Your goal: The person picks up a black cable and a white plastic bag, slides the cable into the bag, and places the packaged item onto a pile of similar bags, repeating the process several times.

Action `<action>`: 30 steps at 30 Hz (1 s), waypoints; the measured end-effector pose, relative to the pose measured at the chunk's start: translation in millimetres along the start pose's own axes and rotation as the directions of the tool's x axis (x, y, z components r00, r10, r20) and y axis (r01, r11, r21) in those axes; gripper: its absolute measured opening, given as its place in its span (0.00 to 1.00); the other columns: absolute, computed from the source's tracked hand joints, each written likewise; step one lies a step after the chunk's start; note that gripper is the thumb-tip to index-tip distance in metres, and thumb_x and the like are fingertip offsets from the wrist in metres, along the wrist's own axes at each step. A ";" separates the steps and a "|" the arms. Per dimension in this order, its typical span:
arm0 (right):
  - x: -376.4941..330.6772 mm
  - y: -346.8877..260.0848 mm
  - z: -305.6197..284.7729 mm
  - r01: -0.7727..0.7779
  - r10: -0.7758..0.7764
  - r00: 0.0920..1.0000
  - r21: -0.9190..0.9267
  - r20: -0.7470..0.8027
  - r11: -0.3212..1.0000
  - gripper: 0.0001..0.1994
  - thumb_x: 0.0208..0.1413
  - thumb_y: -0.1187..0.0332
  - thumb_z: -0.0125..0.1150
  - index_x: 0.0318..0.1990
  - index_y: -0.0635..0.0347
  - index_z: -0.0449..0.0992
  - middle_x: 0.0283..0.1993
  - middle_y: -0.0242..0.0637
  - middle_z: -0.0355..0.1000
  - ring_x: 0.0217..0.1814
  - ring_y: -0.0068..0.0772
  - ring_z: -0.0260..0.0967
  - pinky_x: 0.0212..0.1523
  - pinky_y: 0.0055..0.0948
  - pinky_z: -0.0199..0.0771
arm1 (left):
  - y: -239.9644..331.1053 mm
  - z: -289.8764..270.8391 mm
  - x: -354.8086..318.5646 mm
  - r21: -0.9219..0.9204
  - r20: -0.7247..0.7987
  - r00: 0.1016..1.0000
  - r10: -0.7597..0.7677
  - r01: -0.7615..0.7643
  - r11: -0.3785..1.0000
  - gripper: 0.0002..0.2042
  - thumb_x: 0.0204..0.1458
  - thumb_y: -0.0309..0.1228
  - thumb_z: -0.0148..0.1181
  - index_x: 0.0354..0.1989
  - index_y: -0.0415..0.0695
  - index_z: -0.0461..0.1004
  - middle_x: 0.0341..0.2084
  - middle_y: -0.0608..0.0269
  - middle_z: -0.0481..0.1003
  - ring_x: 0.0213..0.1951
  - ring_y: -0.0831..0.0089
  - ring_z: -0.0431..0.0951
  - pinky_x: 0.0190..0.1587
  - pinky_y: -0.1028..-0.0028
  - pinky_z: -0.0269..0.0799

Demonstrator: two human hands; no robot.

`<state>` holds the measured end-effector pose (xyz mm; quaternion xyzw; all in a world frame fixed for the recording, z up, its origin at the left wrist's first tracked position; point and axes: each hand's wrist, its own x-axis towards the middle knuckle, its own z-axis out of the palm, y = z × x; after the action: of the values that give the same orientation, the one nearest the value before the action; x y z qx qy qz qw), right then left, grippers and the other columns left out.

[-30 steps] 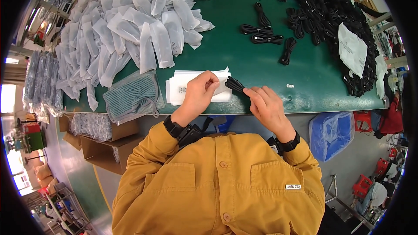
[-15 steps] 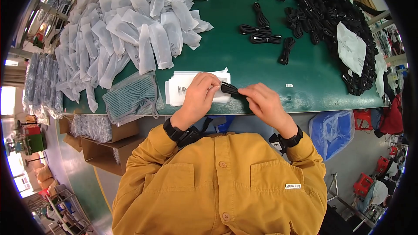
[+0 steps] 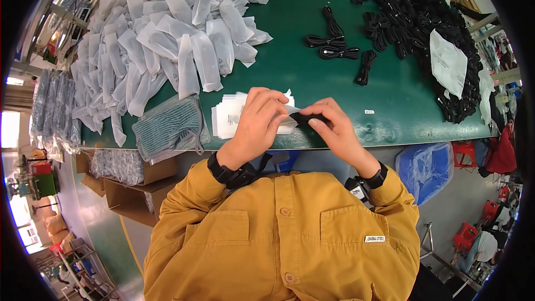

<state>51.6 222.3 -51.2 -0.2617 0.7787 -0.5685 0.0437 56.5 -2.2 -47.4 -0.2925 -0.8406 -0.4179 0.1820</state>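
Observation:
My left hand (image 3: 257,124) pinches a small white translucent bag (image 3: 287,112) at the near edge of the green table (image 3: 312,83). My right hand (image 3: 332,129) grips a coiled black cable (image 3: 310,118) and holds it at the bag's mouth, partly inside. Both hands meet just above a flat stack of empty white bags (image 3: 228,118). The cable's far end is hidden by my fingers.
A big heap of filled white bags (image 3: 167,33) covers the table's left. Loose black cable coils (image 3: 334,44) lie in the middle, a large black cable pile (image 3: 423,17) at the right. A bundle of bags (image 3: 167,128) sits by my left hand. Cardboard boxes (image 3: 128,189) stand below.
My right hand has pushed the black cable leftward, from clear of the bag to its mouth. My left hand stayed on the bag.

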 end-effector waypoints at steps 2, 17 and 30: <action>5.8 -5.6 1.8 0.091 -0.092 0.996 -0.052 -0.023 0.995 0.12 0.55 0.79 0.59 0.47 0.63 0.75 0.47 0.41 0.67 0.36 0.29 0.67 0.39 0.23 0.69 | 1.7 -2.1 5.4 -0.082 -0.043 0.994 -0.104 0.100 0.992 0.05 0.49 0.21 0.61 0.31 0.40 0.70 0.42 0.59 0.74 0.43 0.61 0.70 0.47 0.69 0.67; 80.4 59.4 -66.2 -0.015 -0.316 0.921 -0.829 -0.230 0.559 0.20 0.49 0.78 0.62 0.51 0.60 0.72 0.49 0.43 0.69 0.47 0.50 0.68 0.44 0.38 0.72 | -67.4 -124.5 67.6 -0.522 -0.375 0.741 -0.557 0.328 0.788 0.09 0.61 0.28 0.54 0.45 0.37 0.73 0.40 0.65 0.76 0.34 0.75 0.74 0.38 0.77 0.68; 54.2 44.3 -30.4 -0.009 -0.076 0.994 -0.761 -0.076 0.648 0.12 0.51 0.75 0.61 0.43 0.65 0.71 0.39 0.47 0.68 0.40 0.54 0.69 0.40 0.45 0.71 | -43.6 -123.7 -138.4 0.470 -0.307 0.821 -0.481 0.570 0.674 0.12 0.47 0.21 0.64 0.42 0.39 0.78 0.44 0.58 0.76 0.47 0.58 0.73 0.51 0.65 0.69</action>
<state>-22.0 233.3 -68.4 -0.2412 0.9414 -0.2031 -0.1201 141.6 -170.2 -77.3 0.0601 -0.9543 -0.2189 0.1945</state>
